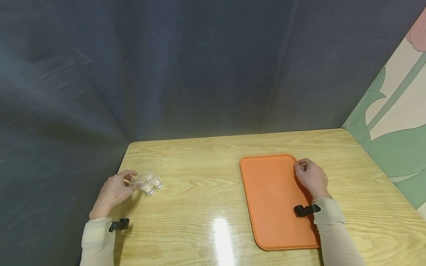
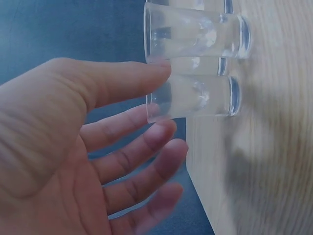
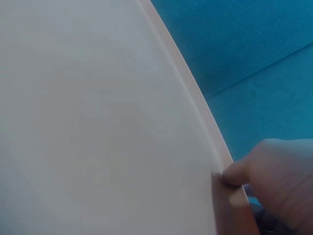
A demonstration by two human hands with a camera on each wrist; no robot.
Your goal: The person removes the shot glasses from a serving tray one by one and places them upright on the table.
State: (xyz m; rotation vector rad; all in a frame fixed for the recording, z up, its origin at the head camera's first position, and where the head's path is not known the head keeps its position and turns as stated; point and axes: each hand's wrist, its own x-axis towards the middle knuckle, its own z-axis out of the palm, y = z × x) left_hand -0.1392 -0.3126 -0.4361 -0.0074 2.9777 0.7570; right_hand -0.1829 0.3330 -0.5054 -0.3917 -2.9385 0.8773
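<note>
Several small clear shot glasses (image 1: 148, 187) stand upright in a tight cluster on the left part of the table. My left hand (image 1: 116, 189) reaches them from the left. Its thumb and first fingers pinch the nearest shot glass (image 2: 200, 95) near the rim, and the other fingers spread loosely below in the left wrist view. On the right lies a flat orange tray (image 1: 273, 199) with a low raised rim. Near its far right corner my right hand (image 1: 312, 178) grips that rim, thumb on the inner side; the other fingers are mostly hidden.
The wooden table (image 1: 186, 214) carries both the glasses and the tray. A dark cloth curtain (image 1: 213, 74) hangs behind it and down the left side. A wall with a painted plant pattern (image 1: 396, 147) borders the right edge.
</note>
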